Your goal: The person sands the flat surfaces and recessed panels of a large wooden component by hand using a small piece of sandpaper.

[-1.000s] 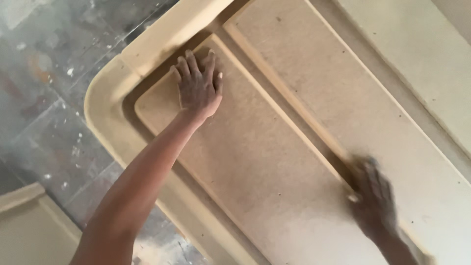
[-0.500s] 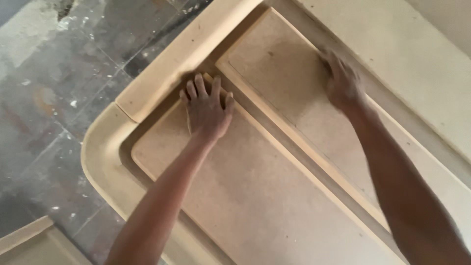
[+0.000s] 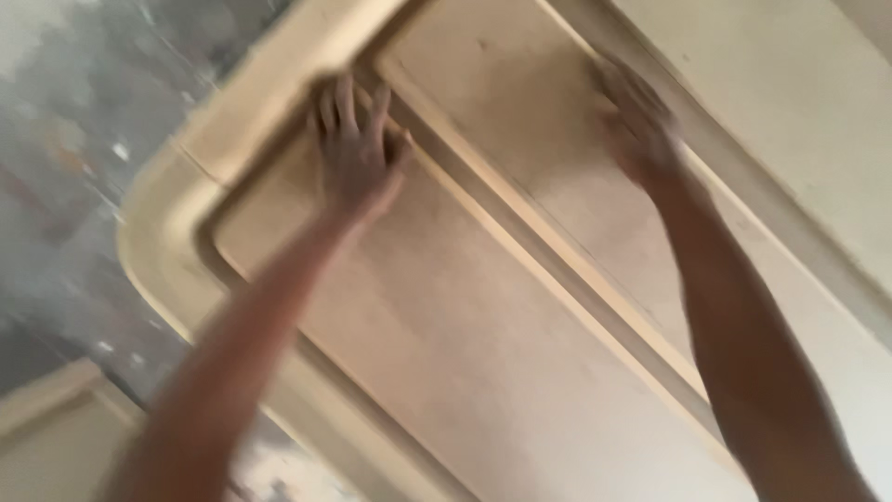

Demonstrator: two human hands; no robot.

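Note:
A large pale fibreboard panel [image 3: 520,372] with a raised rounded frame [image 3: 158,232] and two sunken fields lies under me. My left hand [image 3: 358,153] lies flat, fingers spread, at the far corner of the left sunken field, fingertips against the frame's inner edge. My right hand [image 3: 636,121] rests palm down on the right sunken field near its far edge. A narrow raised rib [image 3: 557,270] runs between the two fields, between my hands. Neither hand holds anything. The picture is blurred.
A grey, paint-spattered concrete floor [image 3: 65,121] shows to the left of the panel. Another pale board piece [image 3: 56,437] lies at the lower left corner. A further strip of the panel's frame [image 3: 790,139] runs along the right.
My right hand has come from the near right of the panel up to the far part of the right field. My left hand has slid further up into the corner. The view has shifted.

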